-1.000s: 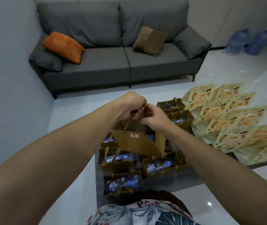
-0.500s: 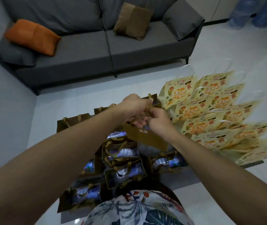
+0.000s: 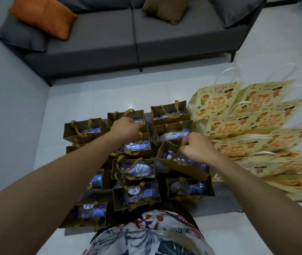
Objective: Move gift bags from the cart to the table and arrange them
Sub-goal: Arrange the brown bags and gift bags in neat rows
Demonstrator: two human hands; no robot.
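Several small brown gift bags with bottles inside stand in rows on a low grey table (image 3: 225,203). My right hand (image 3: 196,147) grips the rope handle of one brown bag (image 3: 181,165), which tilts among the others at the right of the group. My left hand (image 3: 126,128) curls its fingers at the handle of a brown bag (image 3: 134,145) in the middle column. Flat yellow cartoon-print bags (image 3: 253,129) lie fanned out over the table's right side. No cart is visible.
A grey sofa (image 3: 120,43) with an orange cushion (image 3: 43,15) and a brown cushion (image 3: 165,8) stands beyond the table. A grey wall (image 3: 5,116) runs along the left. White tiled floor (image 3: 109,96) lies between sofa and table.
The bag I held up with both hands has come down among the others. My hands have parted: the right keeps that bag's handle, the left has moved to a middle bag. The view tilted downward.
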